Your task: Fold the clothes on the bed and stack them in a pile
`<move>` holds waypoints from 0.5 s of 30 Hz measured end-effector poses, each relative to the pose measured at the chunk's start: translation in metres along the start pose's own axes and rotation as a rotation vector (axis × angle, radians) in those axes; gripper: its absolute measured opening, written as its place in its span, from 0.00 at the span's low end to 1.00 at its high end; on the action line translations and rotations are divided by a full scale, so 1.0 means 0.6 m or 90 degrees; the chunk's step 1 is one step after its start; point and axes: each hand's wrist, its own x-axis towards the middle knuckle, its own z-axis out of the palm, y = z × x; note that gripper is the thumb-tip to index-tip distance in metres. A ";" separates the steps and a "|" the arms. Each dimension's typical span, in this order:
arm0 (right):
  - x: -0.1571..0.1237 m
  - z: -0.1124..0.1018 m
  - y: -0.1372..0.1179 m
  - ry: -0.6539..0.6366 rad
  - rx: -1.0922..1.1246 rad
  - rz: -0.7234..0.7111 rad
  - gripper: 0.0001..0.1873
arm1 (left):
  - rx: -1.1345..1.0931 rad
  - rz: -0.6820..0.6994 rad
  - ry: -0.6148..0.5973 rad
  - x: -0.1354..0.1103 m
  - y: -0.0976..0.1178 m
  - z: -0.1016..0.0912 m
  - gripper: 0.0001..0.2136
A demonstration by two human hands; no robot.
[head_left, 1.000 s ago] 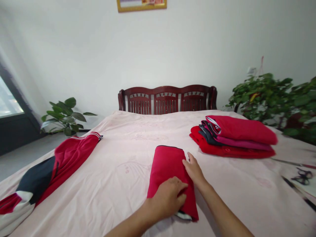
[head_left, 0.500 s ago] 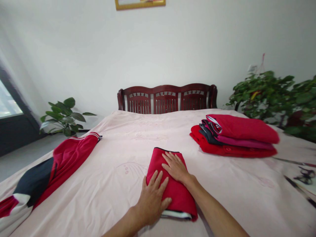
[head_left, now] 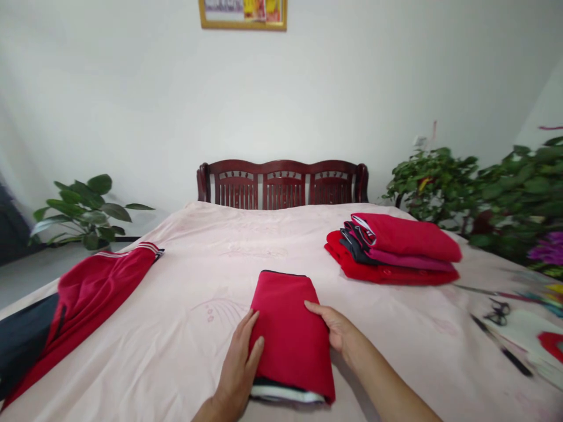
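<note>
A folded red garment (head_left: pixel 290 334) with a dark top edge and a white and black layer at its near end lies on the bedspread in front of me. My left hand (head_left: pixel 240 360) grips its left edge, thumb on the upper face and fingers along the side. On the opposite edge, my right hand (head_left: pixel 336 331) pinches the cloth with the thumb on top; its other fingers are mostly hidden beneath. To the right is a stack of folded clothes (head_left: pixel 409 240) in red, magenta and dark grey. A red and black garment (head_left: pixel 105 293) with white stripes lies loosely at the left.
The pale pink bedspread (head_left: pixel 185 328) covers the bed. Scissors (head_left: pixel 498 312) and a knife-like tool with a black handle (head_left: pixel 505 349) lie at the right edge. A wooden bench back (head_left: pixel 284 184) stands behind. Leafy plants (head_left: pixel 88 208) flank both sides.
Both hands have gone from lying flat on the folded red garment to holding its left and right edges. My view has turned slightly right and up.
</note>
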 end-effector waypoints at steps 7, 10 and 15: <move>-0.025 0.044 0.005 -0.092 -0.047 -0.119 0.27 | -0.229 -0.191 0.068 0.021 -0.010 -0.007 0.26; -0.027 0.051 0.018 -0.098 -0.008 -0.138 0.28 | -0.239 -0.198 0.068 0.022 -0.011 -0.009 0.25; -0.027 0.043 0.026 0.006 0.053 -0.073 0.18 | -0.241 -0.213 0.069 0.022 -0.015 -0.012 0.25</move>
